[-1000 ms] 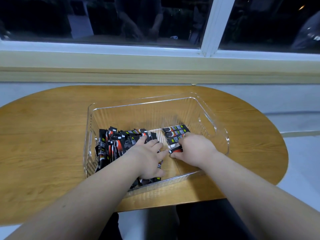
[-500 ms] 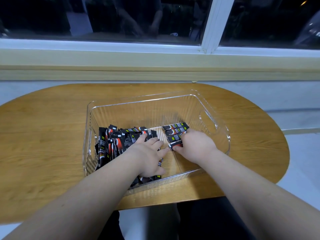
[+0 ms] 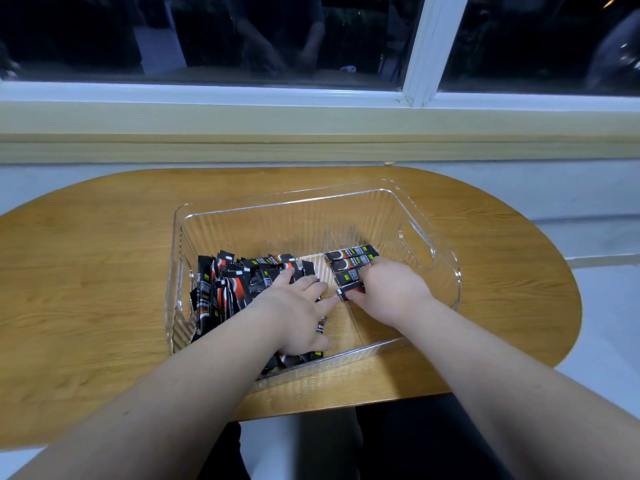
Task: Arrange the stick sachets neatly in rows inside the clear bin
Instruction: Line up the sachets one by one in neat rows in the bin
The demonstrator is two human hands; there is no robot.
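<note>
- The clear bin stands on the wooden surface.
- A loose pile of stick sachets fills the left part of the bin.
- A short row of sachets lies flat, right of the middle.
- The left hand rests on the pile, fingers spread.
- The right hand pinches a single sachet at the near end of the row.

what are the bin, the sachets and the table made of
Bin: looks like clear hard plastic, glossy; you see the wood through its ribbed walls and the rim catches light.
Sachets: probably thin printed film or foil, black and red, slightly shiny, creased edges.
Table: wood or wood-look laminate, smooth satin; grain lines show, which one I cannot tell.
</note>
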